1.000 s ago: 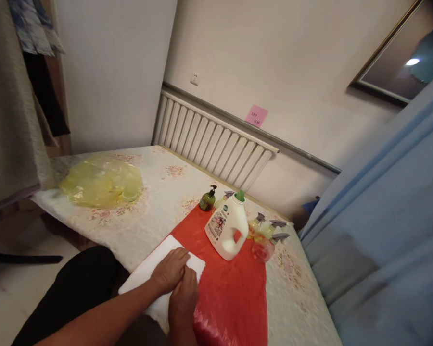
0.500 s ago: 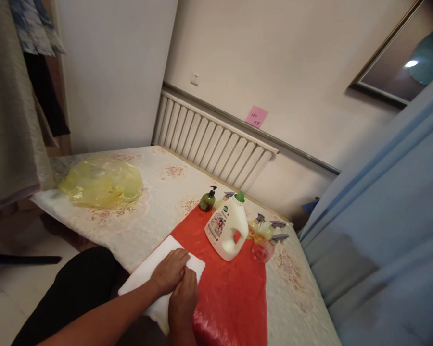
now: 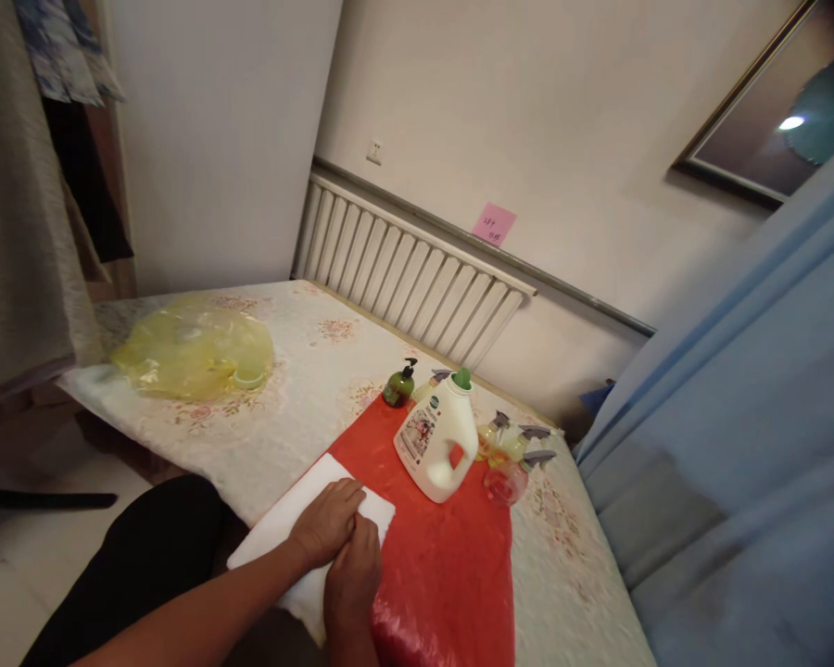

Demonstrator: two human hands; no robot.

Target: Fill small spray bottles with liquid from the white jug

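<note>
A folded white cloth (image 3: 264, 539) lies over the near left edge of a red plastic sheet (image 3: 451, 574). On the cloth rest my left hand (image 3: 328, 521) and my right hand (image 3: 353, 574), touching each other at the fingers. Both are loosely curled, and no object shows in either one. Beyond them, a large white jug (image 3: 435, 445) with a printed label, a side handle and a green cap stands on the red sheet. Behind its left side are a green pump bottle (image 3: 398, 387) and a partly hidden spray bottle (image 3: 432, 383).
Several spray bottles with grey triggers, one of them pink (image 3: 506, 484), stand right of the jug. A crumpled yellow plastic bag (image 3: 187, 352) lies at the far left of the flowered tablecloth (image 3: 298, 380). A radiator (image 3: 403, 259) runs along the wall; a blue curtain (image 3: 751, 435) hangs at right.
</note>
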